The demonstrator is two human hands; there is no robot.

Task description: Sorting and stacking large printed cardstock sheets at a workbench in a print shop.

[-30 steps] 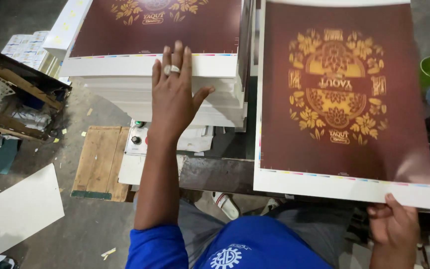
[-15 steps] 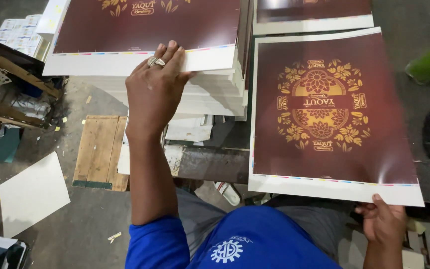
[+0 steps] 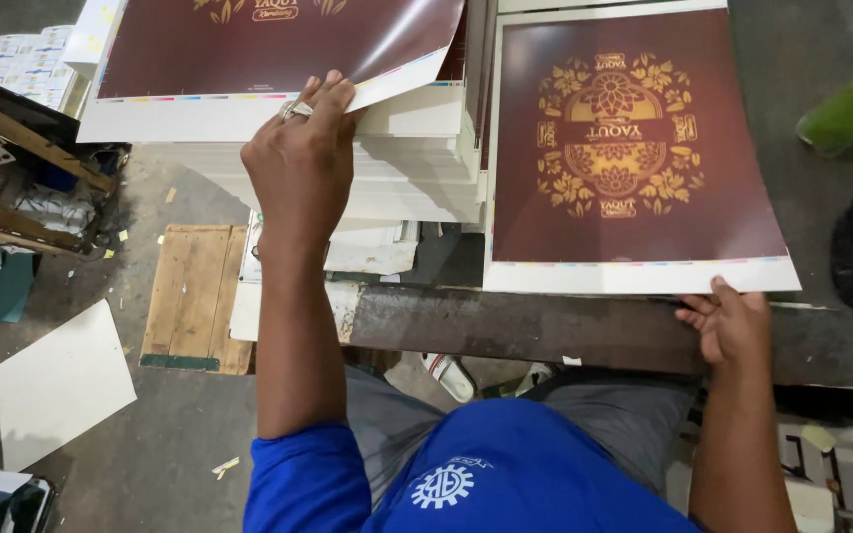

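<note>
Two hands work two printed sheets here. The left hand (image 3: 303,163) has its fingers curled over the near right corner of a dark maroon printed paper sheet with a white margin (image 3: 249,49), pinched shut on it so that corner lifts off the tall stack of white-edged sheets (image 3: 417,163) below. The sheet spreads away from the grip, up and to the left, its long edge running left to right across the stack. The right hand (image 3: 733,321) rests at the near right edge of a second maroon sheet with a gold floral emblem (image 3: 624,148), fingertips touching the white margin; whether they clamp it cannot be told. That sheet lies flat on a dark worn bench (image 3: 505,326), just beside the stack. Farther out stand a green plastic cup (image 3: 851,104) at the right, a wooden pallet board (image 3: 194,296) and a loose white card (image 3: 56,380) on the floor.
</note>
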